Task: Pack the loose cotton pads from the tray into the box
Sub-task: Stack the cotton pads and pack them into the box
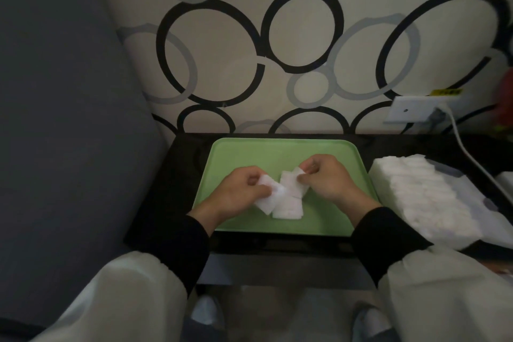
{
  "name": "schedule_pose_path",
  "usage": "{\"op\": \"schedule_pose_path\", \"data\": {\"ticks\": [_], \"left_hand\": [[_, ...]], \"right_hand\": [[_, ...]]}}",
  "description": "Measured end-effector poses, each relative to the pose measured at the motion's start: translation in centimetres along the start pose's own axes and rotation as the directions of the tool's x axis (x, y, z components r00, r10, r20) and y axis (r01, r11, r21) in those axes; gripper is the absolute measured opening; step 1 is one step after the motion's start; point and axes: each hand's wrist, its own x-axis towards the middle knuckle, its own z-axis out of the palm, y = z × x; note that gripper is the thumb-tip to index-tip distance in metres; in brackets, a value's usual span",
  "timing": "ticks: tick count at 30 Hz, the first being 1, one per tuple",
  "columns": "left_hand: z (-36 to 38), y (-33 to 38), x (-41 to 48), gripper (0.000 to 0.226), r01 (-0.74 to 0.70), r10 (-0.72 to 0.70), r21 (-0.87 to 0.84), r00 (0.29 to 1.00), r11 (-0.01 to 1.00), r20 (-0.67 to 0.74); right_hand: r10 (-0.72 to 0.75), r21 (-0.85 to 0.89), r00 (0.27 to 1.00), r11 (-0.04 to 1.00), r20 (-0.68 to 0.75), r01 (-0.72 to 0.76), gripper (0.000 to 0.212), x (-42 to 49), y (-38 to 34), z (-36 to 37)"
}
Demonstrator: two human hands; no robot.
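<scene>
A green tray (277, 153) lies on a black table straight ahead. White square cotton pads (288, 207) lie overlapping in the tray's middle. My left hand (241, 189) pinches a pad at the left of the pile. My right hand (327, 178) pinches another pad at the pile's upper right. To the right of the tray stands the box (427, 197), packed with a long row of white pads.
The black table (166, 189) ends at a patterned wall behind. A wall socket (413, 112) with a white cable (472, 158) sits at the back right. A grey sofa (61, 119) fills the left. My knees are below the table's front edge.
</scene>
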Motion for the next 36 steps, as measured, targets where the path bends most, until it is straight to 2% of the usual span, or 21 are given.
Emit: {"op": "schedule_pose_path", "data": {"ticks": [2,4,7,9,12,14,16,18,24,31,36], "left_hand": [[0.9,0.1,-0.2,0.029,0.009,-0.017,0.091,0.996,0.996,0.089],[1.6,-0.2,0.0,0.036,0.008,-0.033,0.169,0.989,0.986,0.146],[1.8,0.0,0.2,0.009,0.005,-0.031,0.201,0.991,0.980,0.128],[1.7,0.0,0.4,0.015,-0.006,-0.013,0.178,0.994,0.984,0.110],[1.0,-0.2,0.5,0.016,0.010,-0.010,0.040,1.000,0.999,-0.009],[0.3,-0.2,0.5,0.011,0.041,-0.050,-0.098,0.994,0.994,-0.094],[-0.2,0.1,0.3,0.009,0.066,-0.090,-0.208,0.990,0.976,-0.105],[-0.2,0.4,0.1,0.016,0.076,-0.099,-0.260,0.992,0.963,-0.076],[0.0,1.1,-0.6,0.014,0.062,-0.060,-0.231,0.998,0.971,0.018],[0.3,1.4,-0.8,0.020,0.099,-0.072,-0.240,0.990,0.966,0.119],[0.4,1.4,-0.9,0.022,0.142,-0.092,-0.231,0.972,0.963,0.214]], "right_hand": [[0.011,0.052,1.000,0.999,0.004,-0.011,0.011,0.0,0.0,0.0],[0.004,0.092,0.999,0.996,-0.040,-0.001,0.012,0.0,-0.1,-0.2],[0.024,0.210,0.985,0.978,-0.169,0.012,0.010,-0.2,-0.7,-0.9],[0.045,0.361,0.980,0.932,-0.196,0.030,0.011,-0.4,-1.4,-1.4],[0.033,0.603,0.998,0.798,-0.052,0.005,0.015,-1.2,-2.4,-2.1],[-0.038,0.654,0.997,0.756,0.073,-0.019,0.016,-1.7,-2.7,-2.4],[-0.092,0.632,0.985,0.775,0.144,-0.020,0.018,-1.9,-2.7,-2.5],[-0.116,0.579,0.981,0.816,0.158,0.003,0.021,-2.0,-2.9,-2.4],[-0.210,0.296,0.967,0.942,0.142,0.161,0.033,-2.3,-3.5,-2.7],[-0.275,0.121,0.953,0.958,0.131,0.260,0.033,-2.5,-3.9,-2.7],[-0.294,0.052,0.939,0.956,0.178,0.290,0.036,-2.7,-4.1,-2.9]]}}
